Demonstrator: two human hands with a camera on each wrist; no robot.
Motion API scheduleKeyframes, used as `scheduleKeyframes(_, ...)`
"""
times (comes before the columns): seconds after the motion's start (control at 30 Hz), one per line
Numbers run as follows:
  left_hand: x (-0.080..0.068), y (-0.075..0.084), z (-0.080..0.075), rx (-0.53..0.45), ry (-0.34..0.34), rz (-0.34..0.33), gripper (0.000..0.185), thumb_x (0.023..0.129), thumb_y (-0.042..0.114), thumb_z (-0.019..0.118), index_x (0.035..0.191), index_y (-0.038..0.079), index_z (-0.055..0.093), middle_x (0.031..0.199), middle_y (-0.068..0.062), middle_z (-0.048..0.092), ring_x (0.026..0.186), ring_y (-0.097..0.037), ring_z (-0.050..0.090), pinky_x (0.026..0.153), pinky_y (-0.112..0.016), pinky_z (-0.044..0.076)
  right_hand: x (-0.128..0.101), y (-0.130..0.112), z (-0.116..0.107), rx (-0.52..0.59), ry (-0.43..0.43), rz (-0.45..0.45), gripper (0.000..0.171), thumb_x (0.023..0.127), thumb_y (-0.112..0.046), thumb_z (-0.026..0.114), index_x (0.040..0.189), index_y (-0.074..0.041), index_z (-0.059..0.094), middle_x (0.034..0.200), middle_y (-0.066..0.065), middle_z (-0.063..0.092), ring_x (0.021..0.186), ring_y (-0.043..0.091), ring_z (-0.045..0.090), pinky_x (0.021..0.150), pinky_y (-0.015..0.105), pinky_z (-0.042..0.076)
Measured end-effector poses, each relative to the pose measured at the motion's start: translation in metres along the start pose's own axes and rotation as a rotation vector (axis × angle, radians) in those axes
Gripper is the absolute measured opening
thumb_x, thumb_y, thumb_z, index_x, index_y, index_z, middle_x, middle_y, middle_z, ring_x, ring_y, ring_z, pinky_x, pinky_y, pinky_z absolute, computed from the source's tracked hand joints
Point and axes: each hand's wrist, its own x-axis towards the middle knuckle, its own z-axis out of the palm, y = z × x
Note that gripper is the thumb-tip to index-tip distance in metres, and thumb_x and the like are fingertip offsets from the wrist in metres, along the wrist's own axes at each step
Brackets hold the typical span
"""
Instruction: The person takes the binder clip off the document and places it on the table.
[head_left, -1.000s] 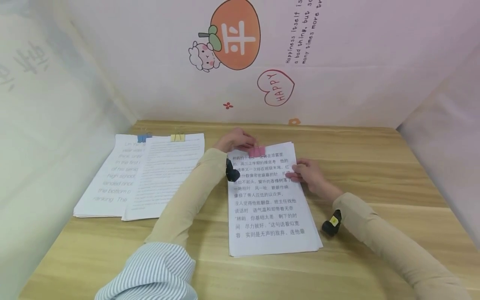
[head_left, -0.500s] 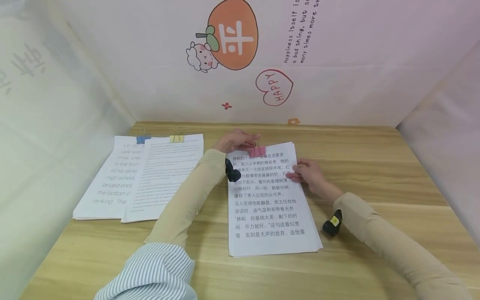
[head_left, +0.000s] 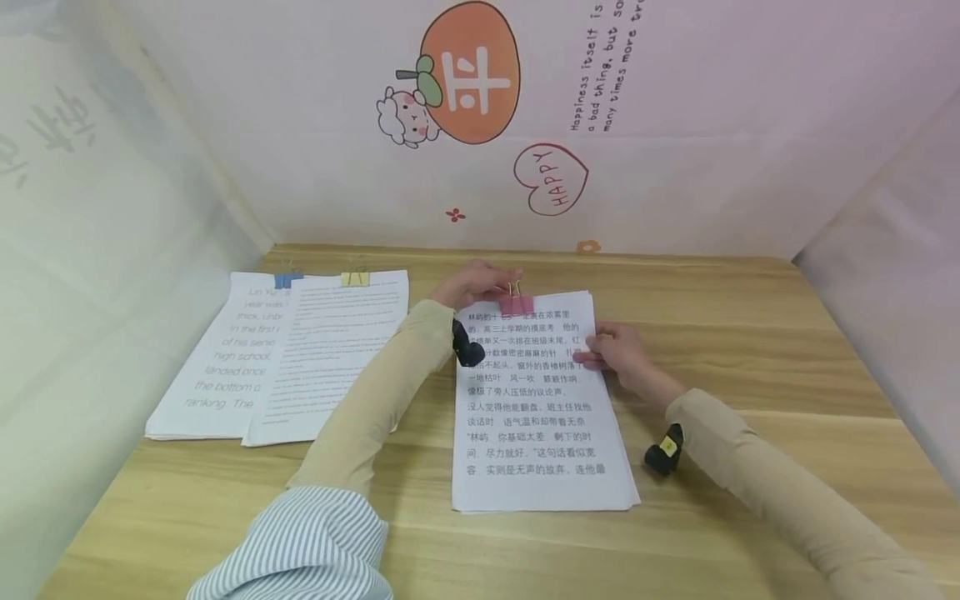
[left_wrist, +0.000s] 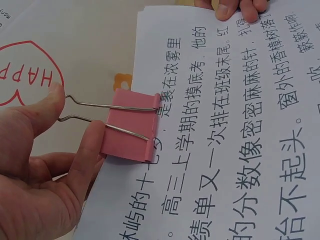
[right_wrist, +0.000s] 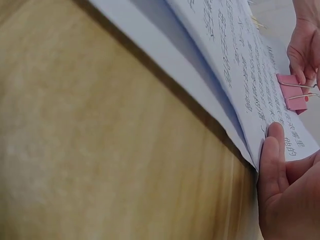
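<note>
A stack of white sheets printed with Chinese text (head_left: 536, 417) lies on the wooden table (head_left: 750, 333). A pink binder clip (head_left: 517, 304) sits on the stack's far edge. My left hand (head_left: 472, 283) pinches the clip's wire handles between thumb and forefinger, seen close in the left wrist view on the clip (left_wrist: 130, 125) by the hand (left_wrist: 45, 165). My right hand (head_left: 618, 350) grips the stack's right edge, with the thumb on the top sheet. In the right wrist view that hand (right_wrist: 280, 190) holds the edge of the sheets (right_wrist: 220, 60) slightly off the table, with the clip (right_wrist: 292, 95) beyond.
Two other paper stacks lie at the left, one with a blue clip (head_left: 287, 278), one with a yellow clip (head_left: 355, 277). White walls with stickers close the table at the back and on both sides.
The clip's wire handles now show at my left fingertips. The stack's lower sheets, fanned before, lie squared. My right hand has stayed at the right edge.
</note>
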Motion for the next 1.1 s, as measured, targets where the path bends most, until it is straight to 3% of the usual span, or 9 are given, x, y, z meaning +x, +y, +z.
scheduleKeyframes(0.23,0.001,0.002,-0.003,-0.032,0.047,0.010,0.029,0.090,0.027,0.064,0.098,-0.001,0.064,0.098,-0.006,0.059,0.091,-0.018,0.057,0.100,-0.034,0.047,0.000,0.005,0.000,-0.080,0.008,-0.027,0.035,0.096,-0.003,0.044,0.129,0.007,0.045,0.108,0.023,0.064,0.068,0.004,0.068,0.065,0.019,0.057)
scheduleKeyframes(0.37,0.001,0.005,-0.004,-0.036,0.066,0.013,0.026,0.090,0.029,0.065,0.089,0.003,0.062,0.093,-0.005,0.057,0.084,-0.017,0.055,0.097,-0.035,0.047,-0.003,0.005,0.001,-0.069,0.009,-0.030,0.034,0.096,-0.002,0.044,0.129,0.008,0.045,0.111,0.026,0.062,0.069,0.004,0.068,0.066,0.020,0.057)
scheduleKeyframes(0.53,0.004,0.006,-0.004,-0.105,0.045,0.007,0.029,0.091,0.027,0.063,0.082,0.000,0.059,0.086,-0.005,0.055,0.073,-0.016,0.052,0.100,-0.038,0.045,-0.005,0.004,0.000,-0.062,0.016,-0.016,0.036,0.096,-0.003,0.044,0.131,0.008,0.043,0.110,0.025,0.062,0.068,0.004,0.068,0.067,0.020,0.057)
scheduleKeyframes(0.7,0.006,0.007,-0.006,-0.151,0.041,0.011,0.037,0.091,0.026,0.063,0.103,-0.010,0.061,0.081,-0.005,0.057,0.063,-0.015,0.052,0.101,-0.040,0.043,-0.004,0.005,0.000,-0.064,0.020,-0.030,0.032,0.096,-0.002,0.044,0.127,0.009,0.045,0.106,0.024,0.064,0.067,0.004,0.068,0.066,0.021,0.057)
scheduleKeyframes(0.83,0.008,0.007,-0.008,-0.103,0.060,0.005,0.046,0.092,0.028,0.061,0.120,-0.008,0.057,0.084,-0.004,0.057,0.067,-0.014,0.053,0.101,-0.037,0.045,-0.005,0.005,0.001,-0.074,0.021,-0.041,0.030,0.096,-0.003,0.045,0.124,0.009,0.046,0.107,0.026,0.065,0.067,0.005,0.068,0.066,0.021,0.057)
scheduleKeyframes(0.97,0.012,0.008,-0.013,-0.061,0.093,0.006,0.046,0.091,0.032,0.062,0.120,-0.003,0.058,0.093,-0.004,0.058,0.078,-0.014,0.056,0.094,-0.030,0.048,-0.006,0.006,0.001,-0.079,0.023,-0.036,0.032,0.096,-0.004,0.045,0.127,0.008,0.046,0.104,0.023,0.066,0.068,0.005,0.068,0.066,0.021,0.057)
scheduleKeyframes(1.1,0.014,0.007,-0.019,-0.066,0.108,0.032,0.046,0.089,0.031,0.065,0.117,-0.004,0.057,0.096,-0.004,0.056,0.083,-0.017,0.055,0.096,-0.032,0.047,-0.005,0.007,0.002,-0.080,0.028,-0.038,0.033,0.096,-0.004,0.045,0.128,0.007,0.046,0.100,0.020,0.067,0.068,0.005,0.067,0.065,0.020,0.057)
